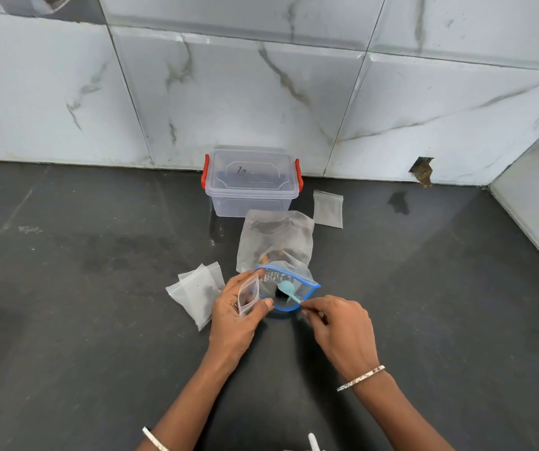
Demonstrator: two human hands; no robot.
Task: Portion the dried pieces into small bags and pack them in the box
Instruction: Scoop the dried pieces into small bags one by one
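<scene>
My left hand (232,314) holds a small clear zip bag (248,296) with a few dark dried pieces inside, and its fingers also touch the rim of a blue-edged open pouch (305,289). My right hand (339,327) pinches the handle of a small teal spoon (286,288), whose bowl is inside the pouch mouth. Behind the pouch lies a larger clear bag (276,236) holding dark dried pieces. The clear plastic box (251,185) with red latches stands by the wall, its lid on.
Filled small bags (196,292) lie in a pile left of my left hand. One flat small bag (328,208) lies right of the box. A white pen-like object (313,442) shows at the bottom edge. The dark counter (82,288) meets tiled walls behind and at right.
</scene>
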